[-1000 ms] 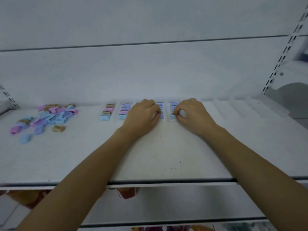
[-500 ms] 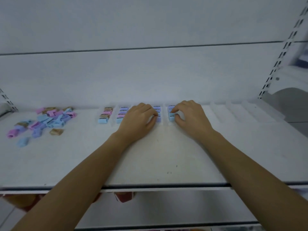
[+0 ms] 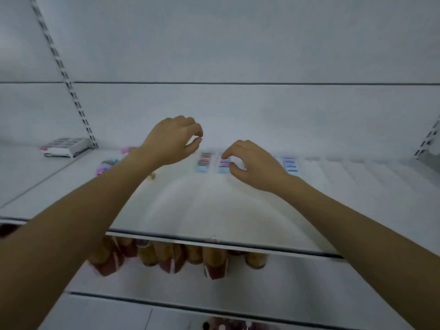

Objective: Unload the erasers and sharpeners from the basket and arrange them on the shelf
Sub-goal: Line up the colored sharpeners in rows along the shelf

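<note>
The shelf [image 3: 214, 210] carries the stock; no basket is in view. The left hand [image 3: 173, 141] hovers above it, fingers loosely curled, with nothing visible in them. The right hand [image 3: 254, 163] sits low, fingertips at the row [image 3: 223, 164] beside its thumb; whether it grips a piece cannot be told. The loose pile [image 3: 107, 165] lies outboard of the left hand. Recommended: take pieces singly and seat each flush against the row end.
</note>
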### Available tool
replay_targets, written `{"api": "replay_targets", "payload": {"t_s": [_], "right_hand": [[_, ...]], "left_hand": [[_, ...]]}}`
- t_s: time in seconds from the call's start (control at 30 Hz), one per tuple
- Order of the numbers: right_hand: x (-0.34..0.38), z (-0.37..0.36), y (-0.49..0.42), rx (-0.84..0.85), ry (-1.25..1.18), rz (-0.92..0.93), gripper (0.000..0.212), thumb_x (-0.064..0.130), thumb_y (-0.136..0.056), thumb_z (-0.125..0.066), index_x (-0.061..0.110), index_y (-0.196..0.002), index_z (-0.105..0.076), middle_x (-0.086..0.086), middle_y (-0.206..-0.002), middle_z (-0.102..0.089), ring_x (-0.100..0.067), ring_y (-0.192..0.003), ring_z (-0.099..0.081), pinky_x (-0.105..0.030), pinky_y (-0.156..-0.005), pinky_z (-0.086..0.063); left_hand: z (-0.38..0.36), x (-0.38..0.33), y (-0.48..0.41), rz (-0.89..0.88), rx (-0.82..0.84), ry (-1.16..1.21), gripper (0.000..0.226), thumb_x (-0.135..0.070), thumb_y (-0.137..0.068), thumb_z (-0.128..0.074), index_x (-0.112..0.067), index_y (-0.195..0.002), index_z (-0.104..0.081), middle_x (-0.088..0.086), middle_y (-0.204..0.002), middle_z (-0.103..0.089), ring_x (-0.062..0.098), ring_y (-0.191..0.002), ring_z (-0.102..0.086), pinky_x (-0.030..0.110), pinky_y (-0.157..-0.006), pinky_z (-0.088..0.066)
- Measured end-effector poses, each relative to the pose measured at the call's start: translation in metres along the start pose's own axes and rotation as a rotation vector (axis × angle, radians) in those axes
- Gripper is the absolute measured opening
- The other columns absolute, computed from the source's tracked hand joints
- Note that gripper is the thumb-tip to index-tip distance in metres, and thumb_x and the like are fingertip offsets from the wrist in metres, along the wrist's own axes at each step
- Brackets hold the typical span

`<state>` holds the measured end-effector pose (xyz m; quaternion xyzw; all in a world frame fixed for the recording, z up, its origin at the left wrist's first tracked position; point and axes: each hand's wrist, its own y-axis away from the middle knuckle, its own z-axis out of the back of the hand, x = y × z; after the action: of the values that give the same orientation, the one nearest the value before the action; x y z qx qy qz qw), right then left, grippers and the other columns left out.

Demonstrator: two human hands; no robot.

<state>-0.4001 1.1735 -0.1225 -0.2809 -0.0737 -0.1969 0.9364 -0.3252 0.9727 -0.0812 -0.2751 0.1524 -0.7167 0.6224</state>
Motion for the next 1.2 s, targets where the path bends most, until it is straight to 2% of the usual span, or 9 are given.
{"api": "replay_targets", "payload": {"t_s": [0.1, 0.23, 0.37, 0.47, 0.57, 0.7, 0.9, 1.03, 1.2], "right_hand": [[0.041, -0.011, -0.037, 0.074, -0.036, 0.022, 0.023, 0.013, -0.089, -0.052, 0.012, -0.111, -0.058, -0.004, -0.111, -0.058, -0.018, -0.1, -0.053, -0.031, -0.087, -0.042], [0.095, -0.04, -0.08, 0.167, 0.002, 0.085, 0.026, 0.018, -0.09, -0.05, 0.017, -0.115, -0.054, 0.0, -0.112, -0.057, -0.015, -0.096, -0.055, -0.035, -0.085, -0.045], [0.134, -0.073, -0.104, 0.252, 0.072, 0.134, 0.031, 0.021, -0.091, -0.048, 0.021, -0.122, -0.05, 0.005, -0.117, -0.054, -0.014, -0.1, -0.053, -0.026, -0.077, -0.037], [0.15, -0.09, -0.116, 0.293, 0.081, 0.139, 0.033, 0.022, -0.091, -0.048, 0.02, -0.124, -0.048, 0.004, -0.118, -0.054, -0.015, -0.099, -0.053, -0.026, -0.079, -0.039], [0.153, -0.102, -0.13, 0.293, 0.09, 0.115, 0.031, 0.022, -0.091, -0.049, 0.019, -0.121, -0.051, 0.002, -0.117, -0.056, -0.015, -0.097, -0.054, -0.027, -0.079, -0.04], [0.142, -0.115, -0.155, 0.302, 0.113, 0.051, 0.029, 0.019, -0.089, -0.05, 0.019, -0.118, -0.053, 0.002, -0.114, -0.056, -0.016, -0.096, -0.053, -0.025, -0.075, -0.035], [0.117, -0.139, -0.202, 0.392, 0.14, -0.012, 0.028, 0.024, -0.091, -0.051, 0.02, -0.119, -0.053, -0.001, -0.116, -0.054, -0.013, -0.095, -0.049, -0.03, -0.082, -0.042], [0.105, -0.153, -0.229, 0.422, 0.121, -0.055, 0.032, 0.029, -0.093, -0.049, 0.02, -0.123, -0.051, -0.001, -0.122, -0.053, -0.016, -0.107, -0.052, -0.033, -0.09, -0.043], [0.099, -0.169, -0.25, 0.432, 0.157, -0.07, 0.033, 0.025, -0.092, -0.049, 0.018, -0.124, -0.052, -0.003, -0.123, -0.054, -0.019, -0.109, -0.051, -0.035, -0.092, -0.043]], "left_hand": [[0.025, 0.039, 0.031, 0.082, 0.07, -0.034, 0.024, -0.026, -0.094, -0.045, -0.013, -0.108, -0.061, 0.005, -0.109, -0.06, 0.027, -0.094, -0.059, 0.031, -0.07, -0.038], [0.055, 0.088, 0.08, 0.165, 0.138, -0.062, 0.025, -0.028, -0.095, -0.043, -0.017, -0.113, -0.057, 0.001, -0.115, -0.057, 0.022, -0.096, -0.06, 0.032, -0.072, -0.041], [0.067, 0.131, 0.12, 0.23, 0.214, -0.062, 0.025, -0.027, -0.094, -0.045, -0.018, -0.114, -0.056, 0.0, -0.116, -0.054, 0.021, -0.098, -0.058, 0.032, -0.075, -0.042], [0.069, 0.154, 0.14, 0.271, 0.272, -0.031, 0.023, -0.026, -0.094, -0.045, -0.017, -0.113, -0.056, 0.001, -0.117, -0.053, 0.022, -0.1, -0.055, 0.031, -0.074, -0.039], [0.064, 0.173, 0.154, 0.277, 0.33, 0.01, 0.022, -0.026, -0.093, -0.047, -0.017, -0.112, -0.056, 0.001, -0.118, -0.052, 0.02, -0.1, -0.056, 0.029, -0.076, -0.038], [0.042, 0.193, 0.16, 0.276, 0.403, 0.101, 0.022, -0.029, -0.09, -0.054, -0.019, -0.11, -0.057, 0.001, -0.118, -0.052, 0.016, -0.097, -0.057, 0.039, -0.094, -0.043], [0.005, 0.215, 0.142, 0.292, 0.575, 0.292, 0.039, -0.032, -0.089, -0.056, -0.021, -0.125, -0.048, 0.003, -0.126, -0.048, 0.017, -0.095, -0.059, 0.037, -0.093, -0.045], [-0.02, 0.237, 0.117, 0.316, 0.556, 0.269, 0.035, -0.018, -0.095, -0.043, -0.017, -0.13, -0.045, 0.006, -0.132, -0.048, 0.02, -0.108, -0.052, 0.028, -0.091, -0.038], [-0.047, 0.256, 0.097, 0.29, 0.549, 0.274, 0.038, -0.01, -0.094, -0.041, -0.015, -0.131, -0.047, 0.01, -0.13, -0.048, 0.023, -0.11, -0.052, 0.031, -0.094, -0.039]]}}
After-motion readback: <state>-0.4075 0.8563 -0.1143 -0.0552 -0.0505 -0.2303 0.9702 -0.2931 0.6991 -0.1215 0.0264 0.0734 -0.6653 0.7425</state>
